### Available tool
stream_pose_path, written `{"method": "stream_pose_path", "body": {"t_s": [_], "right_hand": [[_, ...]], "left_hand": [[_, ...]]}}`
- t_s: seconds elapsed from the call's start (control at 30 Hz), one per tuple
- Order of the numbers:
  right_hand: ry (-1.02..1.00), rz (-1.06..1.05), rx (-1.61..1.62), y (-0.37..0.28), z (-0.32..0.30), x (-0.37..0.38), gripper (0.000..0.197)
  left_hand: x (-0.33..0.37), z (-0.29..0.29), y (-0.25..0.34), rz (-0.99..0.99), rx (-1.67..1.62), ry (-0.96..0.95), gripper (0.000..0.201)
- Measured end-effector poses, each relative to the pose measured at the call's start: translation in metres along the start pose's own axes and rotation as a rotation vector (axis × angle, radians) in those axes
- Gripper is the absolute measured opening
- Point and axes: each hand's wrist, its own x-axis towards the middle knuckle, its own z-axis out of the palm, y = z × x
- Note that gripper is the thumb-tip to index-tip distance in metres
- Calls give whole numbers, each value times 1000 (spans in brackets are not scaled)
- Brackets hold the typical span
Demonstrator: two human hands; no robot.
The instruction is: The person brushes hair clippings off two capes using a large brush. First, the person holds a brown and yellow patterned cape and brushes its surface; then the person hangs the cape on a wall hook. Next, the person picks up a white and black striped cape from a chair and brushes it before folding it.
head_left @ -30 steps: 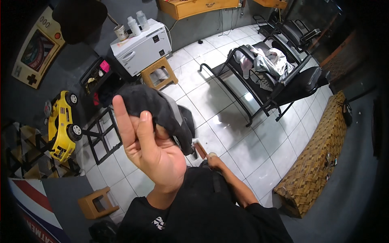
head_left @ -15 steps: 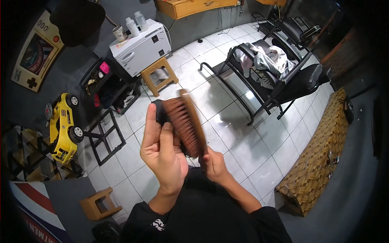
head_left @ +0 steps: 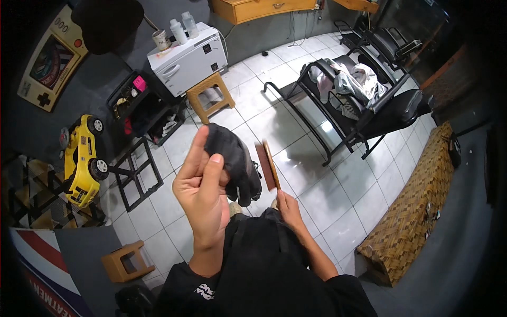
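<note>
My left hand (head_left: 203,193) pinches a black fabric item (head_left: 232,164) between the thumb and bent fingers, with the index finger pointing up. The item has a rounded, drooping shape and some small dark fittings along its right edge; whether it is a cap or a small pouch I cannot tell. In my right hand (head_left: 289,207) is a long brush (head_left: 270,168) with a brown wooden back and reddish-brown bristles. Its bristles face left toward the black item, with a gap between the two. The fingers are closed around the lower end of the brush.
A black metal-framed reclining chair (head_left: 348,105) with crumpled silvery cloth stands ahead right. At left are a yellow toy car (head_left: 83,164), a black metal frame (head_left: 134,174) and a brown stool (head_left: 210,100) by a white cabinet (head_left: 190,58). A woven bench (head_left: 406,211) lines the right.
The brush has come away from the black item, moving right and down, and a gap now separates them. My left hand has shifted slightly left, still holding the item.
</note>
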Motion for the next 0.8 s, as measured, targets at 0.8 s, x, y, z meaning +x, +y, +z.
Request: {"method": "stream_pose_path", "body": {"t_s": [0.8], "right_hand": [[-35,34,343,-44,-12,-9,43]], "left_hand": [[3,-5,-12,-173,288,-106,32]]}}
